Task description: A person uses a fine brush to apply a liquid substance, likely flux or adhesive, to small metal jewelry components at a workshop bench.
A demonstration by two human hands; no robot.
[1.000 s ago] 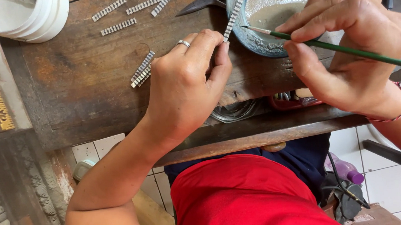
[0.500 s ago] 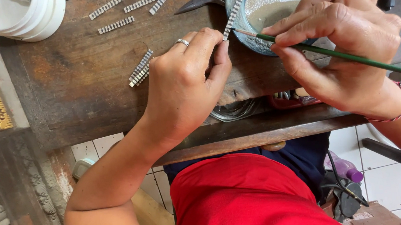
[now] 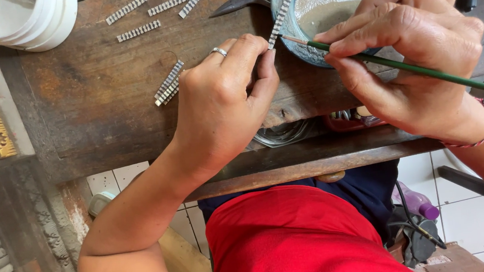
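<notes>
Left hand (image 3: 224, 105) pinches a ridged silver strip (image 3: 279, 20) between curled fingertips, tilted over the blue bowl (image 3: 289, 47) rim on the wooden table (image 3: 95, 103); right hand (image 3: 408, 58) grips a thin green brush (image 3: 427, 71), tip meeting the strip; more strips (image 3: 169, 83) lie beside the left hand.

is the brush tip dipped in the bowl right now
No, the brush tip sits outside the bowl, touching the metal strip pinched in the left hand.

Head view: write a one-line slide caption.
Left hand holds a ridged metal strip at a blue bowl while the right hand touches a green brush to it.
</notes>
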